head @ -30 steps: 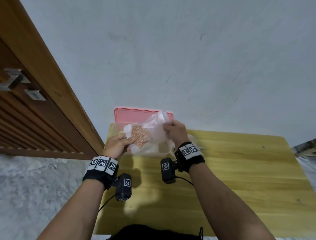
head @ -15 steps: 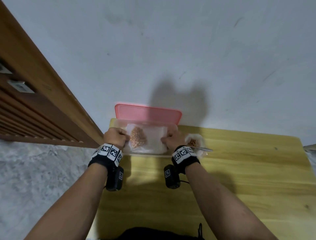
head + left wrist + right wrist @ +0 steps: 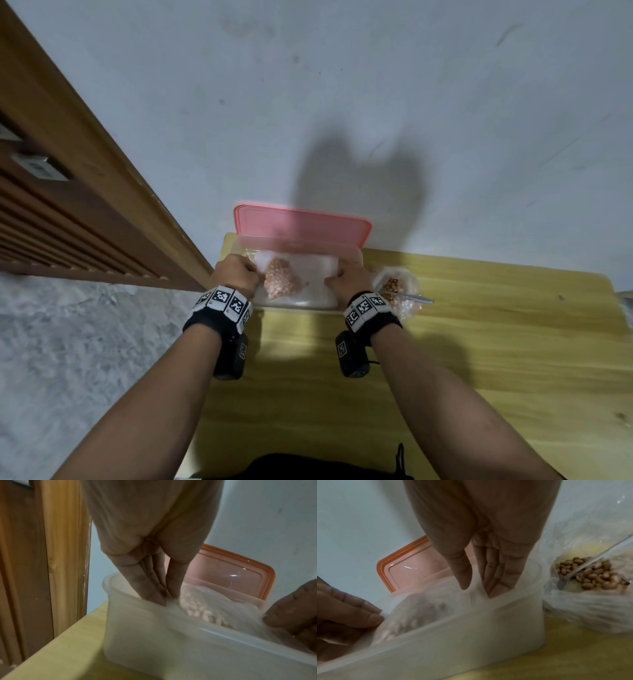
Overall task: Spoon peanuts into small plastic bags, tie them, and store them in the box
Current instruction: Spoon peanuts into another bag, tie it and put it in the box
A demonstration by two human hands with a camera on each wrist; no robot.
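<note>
A small clear bag of peanuts [image 3: 294, 281] lies inside the translucent white box [image 3: 298, 303] at the table's far left corner. My left hand [image 3: 236, 274] holds the bag's left end; in the left wrist view its thumb and straight fingers [image 3: 154, 588] pinch the plastic just inside the box wall [image 3: 154, 635]. My right hand [image 3: 346, 279] holds the bag's right end, with the plastic bunched between thumb and fingers [image 3: 496, 582]. The box's pink lid [image 3: 301, 226] leans on the wall behind it.
A large clear bag of loose peanuts [image 3: 394, 286] with a metal spoon [image 3: 416, 298] in it sits just right of the box. The yellow wooden table [image 3: 479, 342] stretches right and toward me. A wooden door frame [image 3: 102, 171] stands left.
A second ago both hands held the small bag up in front of the box. They have lowered it into the box and now stay there at its two ends.
</note>
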